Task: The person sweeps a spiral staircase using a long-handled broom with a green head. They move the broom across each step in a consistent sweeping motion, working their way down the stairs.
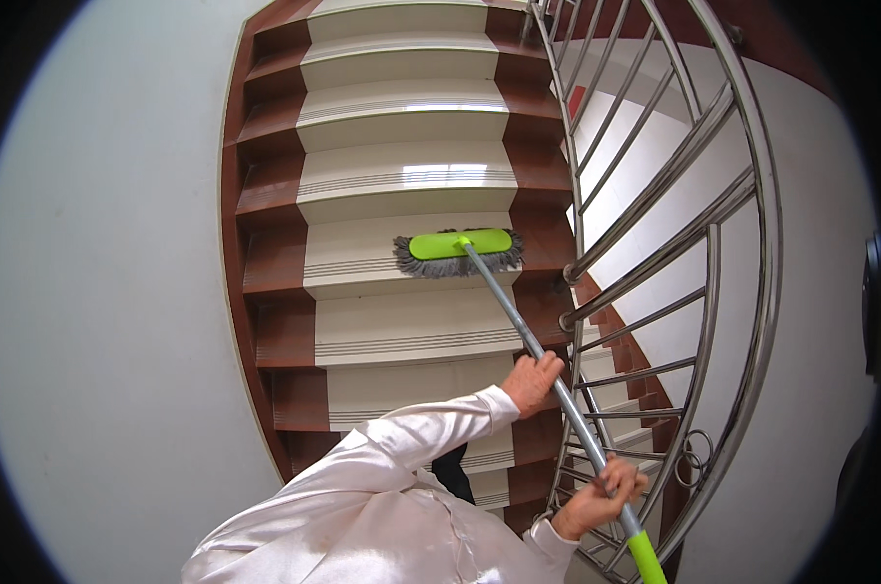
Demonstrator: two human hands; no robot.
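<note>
A flat mop with a lime-green plate (440,245) and a grey fringed pad rests on a cream stair tread, its right end reaching the brown border tiles. From the plate a grey metal pole (510,310) slants down to the right, ending in a green grip (646,558). My left hand (534,383) is closed around the middle of the pole. Lower down, just above the green grip, my right hand (602,496) holds the same pole, close to the railing. Both arms are in pale satin sleeves.
Cream and brown stairs (411,317) with grooved edges rise ahead. A stainless steel railing (765,219) curves along the right, with another flight of stairs (616,379) visible through its bars. At the left stands a plain white wall (112,277). A dark trouser leg shows below.
</note>
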